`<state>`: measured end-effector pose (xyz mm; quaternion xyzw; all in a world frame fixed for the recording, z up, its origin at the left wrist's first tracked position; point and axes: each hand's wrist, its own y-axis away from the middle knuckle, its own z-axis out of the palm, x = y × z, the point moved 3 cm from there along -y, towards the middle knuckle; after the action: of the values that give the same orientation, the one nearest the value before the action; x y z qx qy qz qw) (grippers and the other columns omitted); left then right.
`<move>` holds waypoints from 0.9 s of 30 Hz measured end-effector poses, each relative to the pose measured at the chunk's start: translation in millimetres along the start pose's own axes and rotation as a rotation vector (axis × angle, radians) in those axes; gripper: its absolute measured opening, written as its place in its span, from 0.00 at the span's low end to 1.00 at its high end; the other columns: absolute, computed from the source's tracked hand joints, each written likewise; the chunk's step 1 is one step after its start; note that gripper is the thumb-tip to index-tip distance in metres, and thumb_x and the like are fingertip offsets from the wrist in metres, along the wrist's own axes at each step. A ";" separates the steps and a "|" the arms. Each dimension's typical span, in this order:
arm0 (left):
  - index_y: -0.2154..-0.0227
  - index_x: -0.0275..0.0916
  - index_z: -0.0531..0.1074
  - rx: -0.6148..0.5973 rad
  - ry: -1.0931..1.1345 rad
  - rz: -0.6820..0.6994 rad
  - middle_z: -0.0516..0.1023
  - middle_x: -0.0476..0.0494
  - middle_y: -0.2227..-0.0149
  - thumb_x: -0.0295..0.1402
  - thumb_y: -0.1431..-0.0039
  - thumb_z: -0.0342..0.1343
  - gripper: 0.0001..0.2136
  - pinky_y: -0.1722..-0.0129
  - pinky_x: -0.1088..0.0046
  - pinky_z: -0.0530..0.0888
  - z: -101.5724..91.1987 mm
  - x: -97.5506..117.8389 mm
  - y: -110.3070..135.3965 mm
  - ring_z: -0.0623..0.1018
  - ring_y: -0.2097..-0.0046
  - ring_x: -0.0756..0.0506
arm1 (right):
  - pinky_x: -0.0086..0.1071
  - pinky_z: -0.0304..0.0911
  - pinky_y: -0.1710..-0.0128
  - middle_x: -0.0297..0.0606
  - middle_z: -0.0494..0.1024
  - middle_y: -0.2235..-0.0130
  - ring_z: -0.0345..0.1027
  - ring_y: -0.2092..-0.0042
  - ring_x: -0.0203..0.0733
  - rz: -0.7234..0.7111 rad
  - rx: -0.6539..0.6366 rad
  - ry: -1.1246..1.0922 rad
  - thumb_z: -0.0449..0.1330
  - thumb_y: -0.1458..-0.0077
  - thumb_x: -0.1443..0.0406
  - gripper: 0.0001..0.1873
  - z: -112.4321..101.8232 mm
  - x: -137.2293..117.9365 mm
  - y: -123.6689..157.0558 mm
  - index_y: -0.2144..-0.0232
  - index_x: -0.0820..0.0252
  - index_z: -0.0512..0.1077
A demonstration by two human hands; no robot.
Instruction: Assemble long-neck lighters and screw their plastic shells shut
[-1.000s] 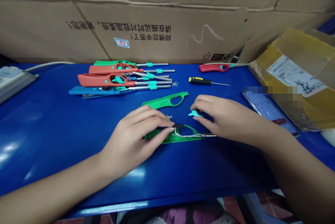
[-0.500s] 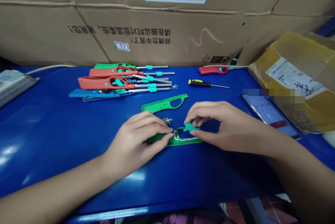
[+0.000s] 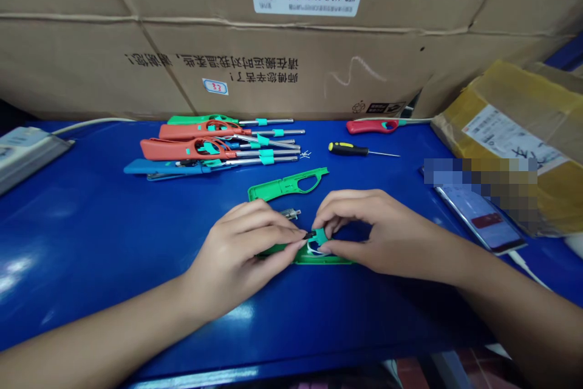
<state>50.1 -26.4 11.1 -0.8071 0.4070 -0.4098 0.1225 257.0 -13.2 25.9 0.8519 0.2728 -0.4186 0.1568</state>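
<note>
The green moulded-plastic lighter half-shell (image 3: pixel 321 260) lies on the glossy blue worktop (image 3: pixel 113 255), under the person's fingers and partly hidden by them. The left hand (image 3: pixel 248 243) keeps its grip narrow, thumb and forefinger pinching a small black part (image 3: pixel 310 235). The right hand (image 3: pixel 368 225) has its grip closed on a flat turquoise plastic piece (image 3: pixel 321 236), held right against the black part. I'd guess the 2 hands pinch from opposite sides because such little parts leave room for fingertips only, and the worktop probably steadies the shell beneath.

A thin white wire (image 3: pixel 310 249) curves supple below the turquoise piece. Just beyond the fingers sits a shiny metal fitting (image 3: pixel 291 214), half covered by the left hand; past it lies the matching green ribbed half-shell (image 3: pixel 273 189), hollow side up with an oval opening, seemingly left there within easy reach. The black-and-yellow screwdriver (image 3: pixel 348 148), smooth-handled with a slim steel shaft, rests farther back, likely parked clear of the hands. To its left, orange plastic lighters (image 3: pixel 168 148) with slender metal tubes lie bunched, roughly parallel.
</note>
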 end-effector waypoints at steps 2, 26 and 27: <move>0.61 0.40 0.80 0.006 0.002 0.008 0.84 0.46 0.61 0.23 0.40 0.65 0.07 0.59 0.67 0.77 -0.7 -0.7 -0.4 0.81 0.61 0.47 | 0.30 0.71 0.57 0.33 0.79 0.59 0.74 0.61 0.35 0.013 0.000 -0.021 0.67 0.44 0.68 0.07 -0.6 -0.2 -0.3 0.61 0.56 0.77; 0.54 0.34 0.81 -0.080 0.087 -0.073 0.85 0.43 0.60 0.28 0.42 0.67 0.13 0.56 0.72 0.80 2.4 1.3 0.9 0.83 0.59 0.48 | 0.35 0.77 0.60 0.38 0.79 0.59 0.79 0.63 0.40 0.249 -0.019 -0.249 0.68 0.48 0.62 0.09 8.7 5.5 5.3 0.65 0.59 0.77; 0.53 0.34 0.81 -0.107 0.043 -0.043 0.85 0.42 0.58 0.29 0.43 0.68 0.14 0.55 0.68 0.80 3.0 1.9 1.8 0.82 0.58 0.46 | 0.35 0.77 0.60 0.38 0.79 0.59 0.79 0.63 0.40 0.242 -0.008 -0.226 0.68 0.48 0.62 0.09 9.3 5.9 5.1 0.65 0.60 0.78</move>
<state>52.1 -29.4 9.4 -0.8120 0.4135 -0.4072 0.0617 257.2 -19.9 15.8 0.8255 0.1506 -0.4887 0.2390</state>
